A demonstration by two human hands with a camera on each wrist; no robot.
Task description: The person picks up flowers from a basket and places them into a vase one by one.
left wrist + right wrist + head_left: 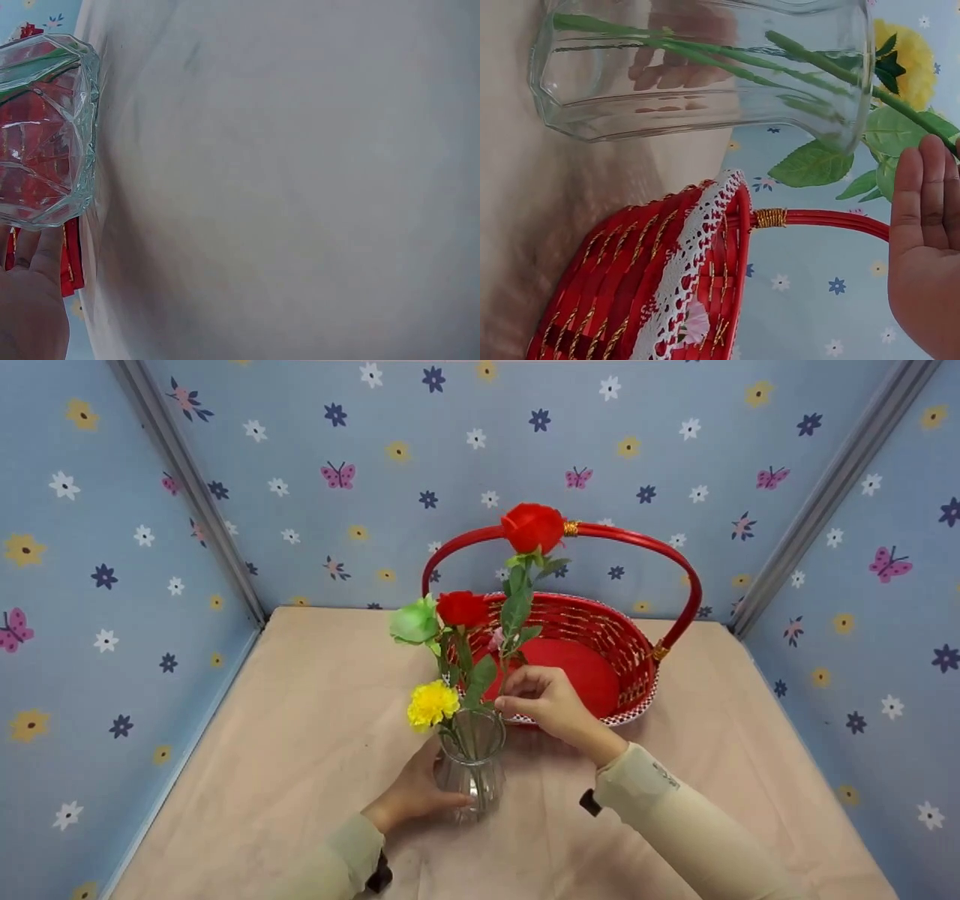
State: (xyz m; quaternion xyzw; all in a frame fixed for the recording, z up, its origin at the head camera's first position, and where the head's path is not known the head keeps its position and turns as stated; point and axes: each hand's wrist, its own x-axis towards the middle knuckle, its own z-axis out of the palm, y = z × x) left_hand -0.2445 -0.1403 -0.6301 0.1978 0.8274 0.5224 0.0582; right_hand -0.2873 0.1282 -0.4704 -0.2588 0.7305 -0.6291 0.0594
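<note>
A clear glass vase stands on the cloth, and my left hand holds it from the left, thumb on the near side. My right hand pinches the stem of a tall red rose above the rim. In the right wrist view that green stem reaches through the mouth, its cut end inside the neck. Also standing in the vase are a second red rose, a pale green rose and a yellow carnation. The left wrist view shows the vase's faceted base.
Behind the vase stands a red woven basket with white lace trim and a tall arched handle. A small pink flower shows at the basket. Patterned blue panels enclose the table, which a pale pink cloth covers.
</note>
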